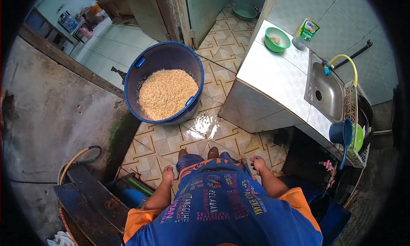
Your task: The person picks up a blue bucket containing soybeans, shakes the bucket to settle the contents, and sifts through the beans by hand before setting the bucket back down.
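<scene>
My left hand (168,174) hangs at my side with curled fingers, near a blue and green container (134,187); no held thing shows. My right hand (258,164) hangs on the other side, fingers loosely apart and holding nothing. On the patterned tile floor ahead stands a large dark blue plastic tub (164,43) with a bright blue rim and handles. Pale tan grains (168,93), perhaps rice or cracked grain, lie heaped inside. Neither hand touches the tub. My brown shoe tips (213,152) point towards it.
To the right, a white tiled counter (272,73) carries a green bowl (277,47), a pouch (308,30) and a steel sink (326,89). A blue dipper (341,132) hangs by a dish rack (350,101). The floor (205,125) looks wet. A rough wall (61,95) borders the left.
</scene>
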`<state>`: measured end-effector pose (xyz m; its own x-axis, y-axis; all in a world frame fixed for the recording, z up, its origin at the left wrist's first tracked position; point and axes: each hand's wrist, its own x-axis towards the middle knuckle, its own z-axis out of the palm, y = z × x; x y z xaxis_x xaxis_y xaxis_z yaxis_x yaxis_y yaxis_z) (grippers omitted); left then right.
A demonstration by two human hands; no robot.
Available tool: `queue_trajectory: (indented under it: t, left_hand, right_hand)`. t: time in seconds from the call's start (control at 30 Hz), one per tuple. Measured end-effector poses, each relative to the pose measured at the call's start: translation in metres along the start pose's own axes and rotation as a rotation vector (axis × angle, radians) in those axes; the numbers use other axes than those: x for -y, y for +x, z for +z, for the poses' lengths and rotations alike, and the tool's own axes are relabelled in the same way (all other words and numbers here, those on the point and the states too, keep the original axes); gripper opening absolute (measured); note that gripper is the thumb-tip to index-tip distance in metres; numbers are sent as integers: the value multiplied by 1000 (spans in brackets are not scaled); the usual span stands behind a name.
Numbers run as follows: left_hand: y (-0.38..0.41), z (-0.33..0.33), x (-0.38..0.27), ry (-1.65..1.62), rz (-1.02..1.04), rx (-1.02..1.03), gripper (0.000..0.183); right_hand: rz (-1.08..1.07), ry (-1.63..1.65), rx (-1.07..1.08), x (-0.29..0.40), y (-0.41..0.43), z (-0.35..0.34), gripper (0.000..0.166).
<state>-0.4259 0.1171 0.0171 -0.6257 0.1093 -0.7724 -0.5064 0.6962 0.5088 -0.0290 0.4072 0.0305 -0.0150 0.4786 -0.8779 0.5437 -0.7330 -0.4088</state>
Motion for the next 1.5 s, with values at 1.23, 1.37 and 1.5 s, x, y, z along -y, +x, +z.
queue_trajectory:
  t: [1.23,1.37,1.5]
  left_hand:
    - [0,-1,-2,40,8,47,39]
    - [-2,-1,-1,80,18,61,41]
    - [2,-1,3,63,35,71,41]
  right_hand:
    - [-26,-36,4,7,-2,2,28]
    - [-35,-70,9,8,-2,3,27]
    - [-42,-30,13,13,-11,7,27]
